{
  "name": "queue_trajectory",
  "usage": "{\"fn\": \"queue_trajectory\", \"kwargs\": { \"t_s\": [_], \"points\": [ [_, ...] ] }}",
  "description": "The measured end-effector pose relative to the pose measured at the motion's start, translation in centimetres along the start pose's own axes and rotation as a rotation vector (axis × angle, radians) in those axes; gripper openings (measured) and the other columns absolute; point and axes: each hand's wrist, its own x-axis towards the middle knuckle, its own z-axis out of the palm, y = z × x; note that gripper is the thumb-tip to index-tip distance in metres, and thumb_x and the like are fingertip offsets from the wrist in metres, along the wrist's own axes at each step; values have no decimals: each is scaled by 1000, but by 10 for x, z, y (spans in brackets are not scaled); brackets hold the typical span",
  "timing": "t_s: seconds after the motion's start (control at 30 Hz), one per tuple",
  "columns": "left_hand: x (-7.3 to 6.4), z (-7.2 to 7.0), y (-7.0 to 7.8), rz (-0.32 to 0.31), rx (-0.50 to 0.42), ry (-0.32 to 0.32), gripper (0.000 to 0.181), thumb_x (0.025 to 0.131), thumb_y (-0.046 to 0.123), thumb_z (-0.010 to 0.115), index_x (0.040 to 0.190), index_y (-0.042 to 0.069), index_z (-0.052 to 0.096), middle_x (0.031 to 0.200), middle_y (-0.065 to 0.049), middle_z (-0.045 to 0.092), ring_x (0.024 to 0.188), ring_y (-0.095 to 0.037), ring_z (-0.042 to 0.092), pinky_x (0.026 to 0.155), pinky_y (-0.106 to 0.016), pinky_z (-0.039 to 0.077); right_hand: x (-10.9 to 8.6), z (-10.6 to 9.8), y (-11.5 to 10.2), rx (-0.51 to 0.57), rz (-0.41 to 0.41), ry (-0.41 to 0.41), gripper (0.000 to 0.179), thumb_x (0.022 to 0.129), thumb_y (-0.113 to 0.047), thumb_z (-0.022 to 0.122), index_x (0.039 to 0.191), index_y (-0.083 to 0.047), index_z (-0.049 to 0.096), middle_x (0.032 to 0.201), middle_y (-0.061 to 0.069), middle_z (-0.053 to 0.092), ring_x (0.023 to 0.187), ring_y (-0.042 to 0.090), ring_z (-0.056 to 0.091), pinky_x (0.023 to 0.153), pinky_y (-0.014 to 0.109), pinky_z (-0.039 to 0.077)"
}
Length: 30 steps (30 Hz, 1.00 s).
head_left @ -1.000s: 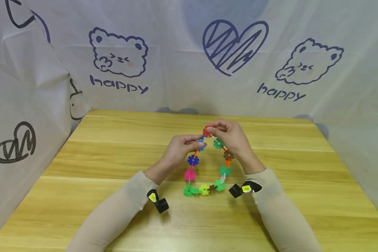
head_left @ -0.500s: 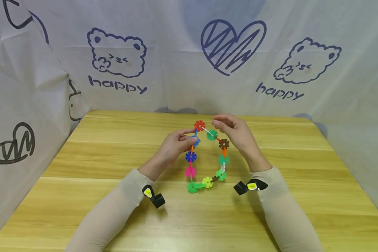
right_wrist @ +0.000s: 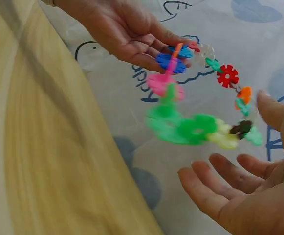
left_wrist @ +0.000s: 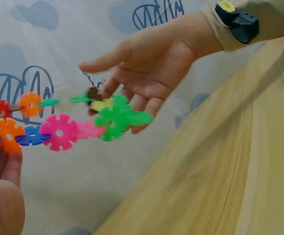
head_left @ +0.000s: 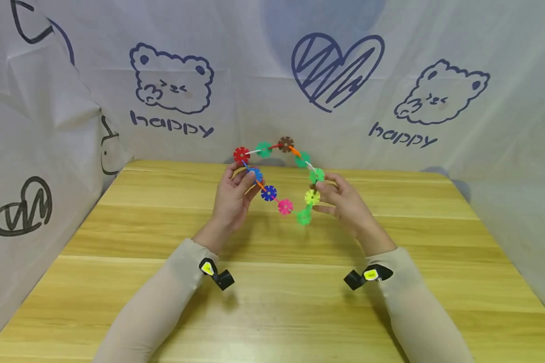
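Observation:
A closed ring of interlocking plastic snowflake discs (head_left: 268, 193) in many colours is held up above the table, tilted, in the head view. My left hand (head_left: 231, 194) pinches it at a light blue disc (head_left: 255, 175), thumb in front and fingers behind. Beside the ring's right end, near a yellow disc (head_left: 312, 197) and a green disc (head_left: 317, 175), is my right hand (head_left: 345, 201). The right wrist view shows that right hand (right_wrist: 259, 191) with thumb and fingers spread apart around the discs. A pink disc (left_wrist: 58, 132) hangs along the near side in the left wrist view.
The wooden table (head_left: 272, 312) lies beneath both arms. Behind it hangs a white cloth (head_left: 254, 96) with bear and heart drawings. Each sleeve carries a small black wrist camera, one at left (head_left: 224, 279) and one at right (head_left: 354, 279).
The ring has been lifted and turned, its red disc swinging left and its green and yellow discs right. The left hand moved left and up; the right hand left the red disc and came down slightly.

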Motion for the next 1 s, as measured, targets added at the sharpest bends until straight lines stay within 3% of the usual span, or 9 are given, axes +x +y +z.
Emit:
{"fn": "queue_trajectory", "kwargs": {
  "t_s": [0.13, 0.2, 0.3, 0.43, 0.53, 0.67, 0.83, 1.0],
  "points": [
    [0, -1, 1, 26, -36, -21, 29, 97, -1, 56, 122, 10, 47, 109, -9, 62, 93, -23, 64, 92, -38, 52, 1, 3, 5, -10, 23, -36, 54, 99, -16, 60, 145, -5, 34, 133, 23, 52, 120, 36, 55, 97, 42, 48],
    [0, -3, 1, 19, 9, -42, 28, 96, -2, 57, 120, 12, 49, 112, -10, 60, 95, -21, 63, 92, -37, 51, 0, 2, 4, -62, 2, -19, 54, 99, -14, 60, 146, -5, 35, 131, 22, 56, 119, 34, 57, 94, 36, 50],
    [0, -7, 2, -7, 153, -67, 30, 94, -6, 59, 118, 10, 52, 114, -10, 59, 95, -18, 63, 91, -34, 52, -1, -4, 1, -141, -35, 40, 53, 99, -15, 60, 146, -6, 38, 121, 17, 62, 112, 30, 60, 90, 31, 50],
    [-1, -15, 5, -90, 353, -95, 26, 96, -1, 60, 121, -2, 54, 113, -10, 62, 97, -18, 64, 89, -33, 53, -3, -16, -3, -221, -79, 121, 46, 99, -20, 62, 141, -7, 48, 109, 11, 66, 103, 27, 63, 84, 27, 50],
    [-2, -20, 8, -157, 458, -127, 30, 100, 12, 57, 121, -9, 54, 112, -13, 65, 103, -30, 63, 89, -35, 53, -4, -24, -2, -276, -93, 160, 43, 98, -24, 63, 136, -6, 53, 106, 8, 64, 101, 27, 64, 81, 26, 51],
    [-3, -25, 12, -246, 644, -195, 33, 101, 22, 58, 111, -9, 59, 110, -20, 65, 106, -41, 61, 87, -35, 54, -8, -30, 3, -377, -97, 174, 44, 98, -27, 63, 134, -2, 56, 106, 12, 58, 101, 27, 66, 81, 25, 51],
    [-7, -30, 15, -380, 871, -256, 32, 99, 24, 60, 103, -7, 62, 94, -17, 63, 78, -23, 62, 80, -40, 56, -10, -36, 16, -451, -43, 136, 42, 99, -26, 60, 131, 1, 56, 105, 19, 63, 92, 21, 67, 77, 25, 52],
    [-11, -36, 13, -488, 890, -238, 24, 98, 17, 61, 106, -6, 60, 92, -22, 65, 69, -14, 61, 72, -34, 57, -7, -42, 31, -366, 79, 77, 32, 102, -22, 54, 122, 4, 58, 102, 11, 62, 83, 14, 63, 75, 28, 53]
  ]
}}
